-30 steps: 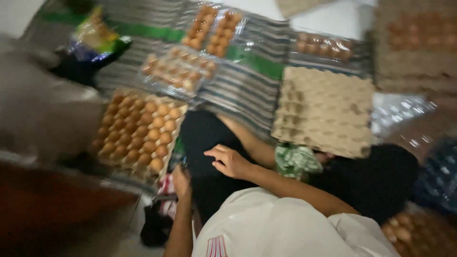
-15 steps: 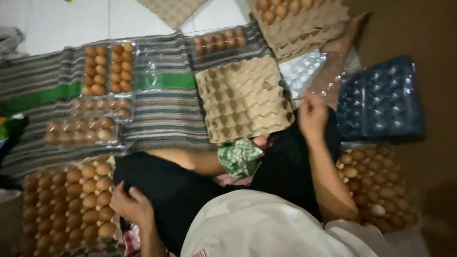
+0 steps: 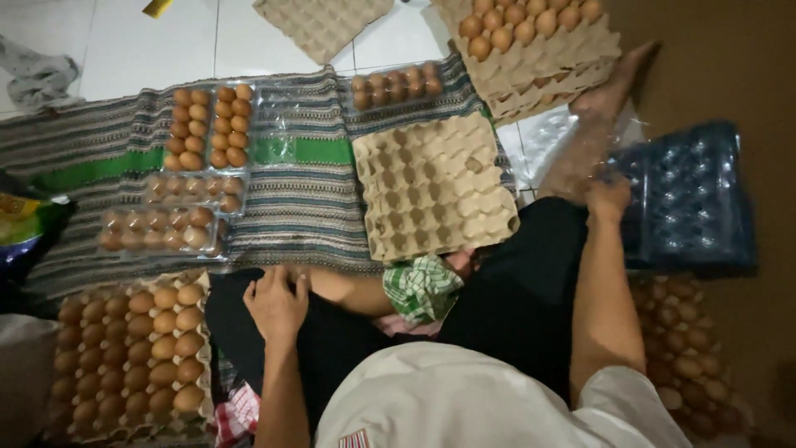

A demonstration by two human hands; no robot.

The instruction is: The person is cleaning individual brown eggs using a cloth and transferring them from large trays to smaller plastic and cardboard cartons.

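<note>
My left hand rests flat on my left knee, fingers apart, holding nothing. Just left of it lies a full cardboard tray of brown eggs. My right hand reaches out to the right, and its fingers curl on the near edge of a stack of bluish clear plastic egg cartons. In front of my crossed legs an empty cardboard egg tray lies on a striped mat. A green checked cloth sits in my lap.
Clear cartons filled with eggs lie on the mat's left half, another at the back. Stacked trays topped with eggs stand far right. Another empty tray lies on white tiles. More eggs sit by my right side.
The view has swung right. My right hand left my lap and reached out to the plastic carton stack. My left hand moved onto my left knee.
</note>
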